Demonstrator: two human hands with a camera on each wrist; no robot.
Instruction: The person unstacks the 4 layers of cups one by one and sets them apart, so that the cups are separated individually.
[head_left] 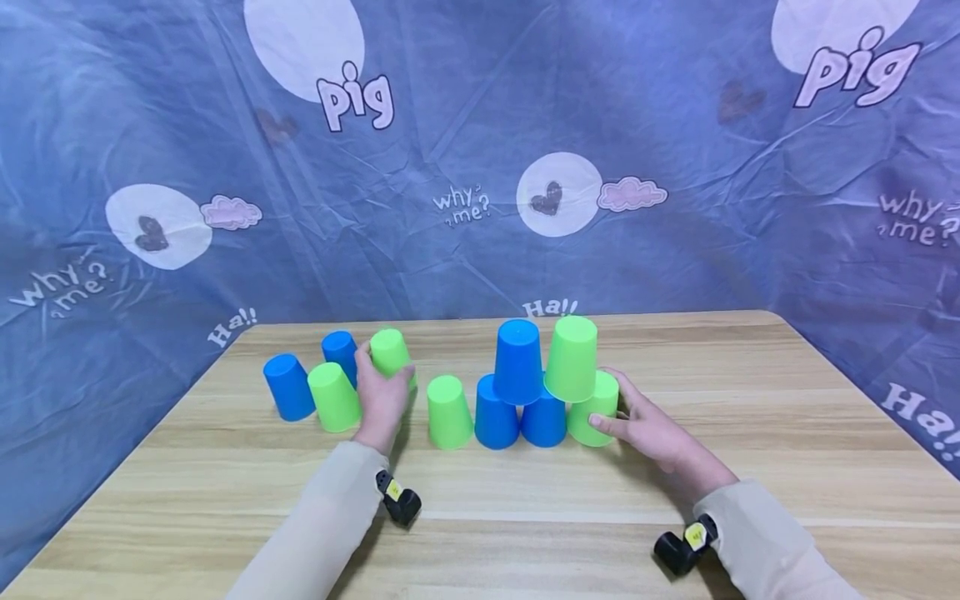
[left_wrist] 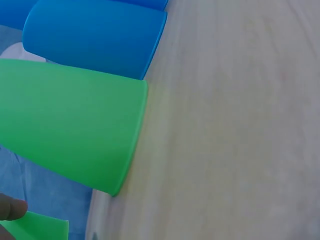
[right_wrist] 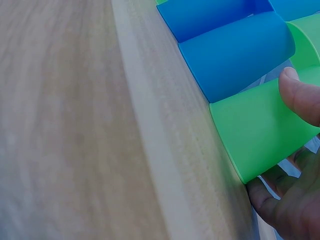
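Observation:
With thumb and fingers on either side, my left hand (head_left: pixel 384 400) grips an upside-down green cup (head_left: pixel 389 350); whether it touches the table cannot be told. Its thumb (left_wrist: pixel 12 207) shows in the left wrist view. My right hand (head_left: pixel 652 429) holds the green cup (head_left: pixel 594 425) at the right end of the bottom row, thumb in front and fingers behind. Left of that cup, the row has two blue cups (head_left: pixel 497 417) and a green cup (head_left: pixel 448 414). A blue cup (head_left: pixel 517 362) and a green cup (head_left: pixel 572 358) stand on top, all upside down.
Left of my left hand stand a green cup (head_left: pixel 334 398), a blue cup (head_left: pixel 288 387) and another blue cup (head_left: pixel 339 354) farther back, all upside down. A printed blue cloth (head_left: pixel 450 275) hangs behind the wooden table (head_left: pixel 525 533).

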